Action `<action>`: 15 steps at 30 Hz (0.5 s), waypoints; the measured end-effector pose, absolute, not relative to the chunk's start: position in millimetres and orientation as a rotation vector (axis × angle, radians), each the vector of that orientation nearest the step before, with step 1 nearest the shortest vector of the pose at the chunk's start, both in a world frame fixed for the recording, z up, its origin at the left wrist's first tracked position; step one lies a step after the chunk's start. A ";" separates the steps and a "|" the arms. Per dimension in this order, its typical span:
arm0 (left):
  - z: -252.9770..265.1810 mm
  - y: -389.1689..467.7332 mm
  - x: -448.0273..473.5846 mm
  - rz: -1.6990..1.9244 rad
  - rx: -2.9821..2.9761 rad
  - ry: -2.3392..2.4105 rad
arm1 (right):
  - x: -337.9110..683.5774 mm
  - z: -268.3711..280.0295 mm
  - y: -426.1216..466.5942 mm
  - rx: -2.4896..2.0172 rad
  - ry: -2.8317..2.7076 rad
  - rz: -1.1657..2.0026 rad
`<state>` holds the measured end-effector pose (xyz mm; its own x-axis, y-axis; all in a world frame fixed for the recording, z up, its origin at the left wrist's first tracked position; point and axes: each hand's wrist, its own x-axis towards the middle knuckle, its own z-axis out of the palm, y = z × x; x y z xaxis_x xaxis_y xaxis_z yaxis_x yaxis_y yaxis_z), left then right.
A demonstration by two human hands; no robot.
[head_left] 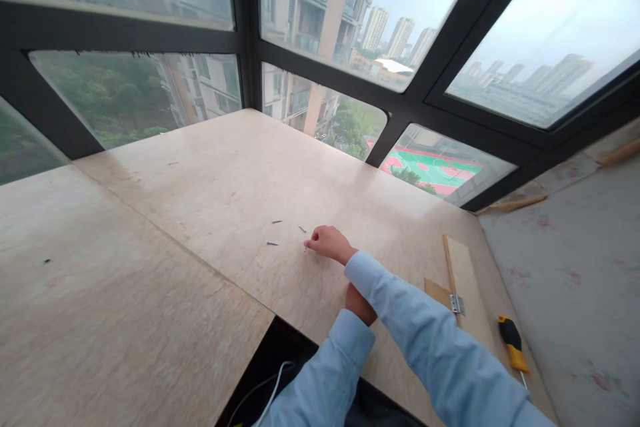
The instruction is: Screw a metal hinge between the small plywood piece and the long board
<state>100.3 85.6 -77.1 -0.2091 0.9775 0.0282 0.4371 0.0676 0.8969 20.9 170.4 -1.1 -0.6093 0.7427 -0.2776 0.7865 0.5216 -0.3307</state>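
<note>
My right hand [327, 243] is closed in a pinch low over the stone-patterned ledge [225, 207], with a small screw [305, 248] poking out below its fingertips. Close by on its left lie several loose screws [272, 243], flat on the surface. My left hand [359, 305] crosses beneath the right forearm; only its wrist area shows, and the sleeve hides the fingers and anything in them.
Right of my arms lie a wooden board [463, 267] with a metal hinge [457, 304] and a yellow-black screwdriver [511, 340]. A white cable [276, 387] runs through the dark gap at the front edge. Framed windows [250, 33] border the ledge.
</note>
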 end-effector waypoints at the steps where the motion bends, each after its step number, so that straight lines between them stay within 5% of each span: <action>1: -78.8 84.3 100.2 1.126 1.332 1.721 | 14.7 -5.3 170.3 1.363 2.617 -0.630; 10: -76.7 80.1 97.9 1.110 1.208 1.698 | 9.6 -12.1 164.8 1.294 2.615 -0.590; 15: -69.1 85.2 95.6 0.997 1.470 1.760 | 31.3 3.1 156.2 1.182 2.702 -0.848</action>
